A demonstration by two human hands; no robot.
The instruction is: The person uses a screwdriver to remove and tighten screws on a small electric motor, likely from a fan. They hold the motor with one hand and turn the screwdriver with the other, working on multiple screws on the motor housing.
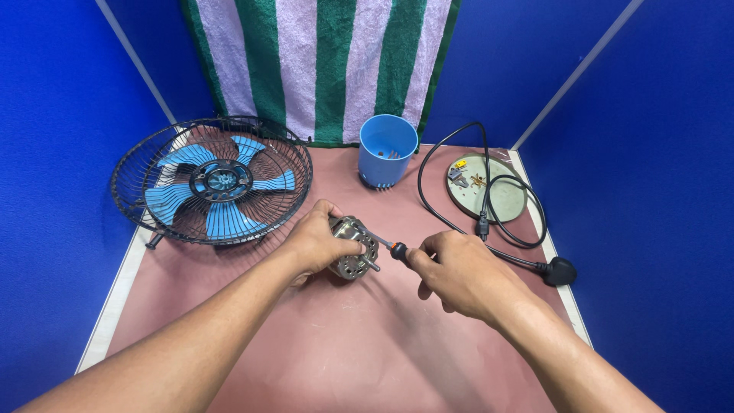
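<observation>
We are gripping the little metal motor [352,258] on the pink table [344,352] with our left hand [317,243]. Our right hand [459,271] is pinching a screwdriver [391,248], its tip touching the motor.

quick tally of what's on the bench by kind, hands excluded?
Fan cage with blades: 1
Motor (left hand grips it): 1
Screwdriver (right hand holds it): 1
Blue cup: 1
Round base plate: 1
Black power cord with plug: 1
Striped towel: 1
Total: 7
</observation>
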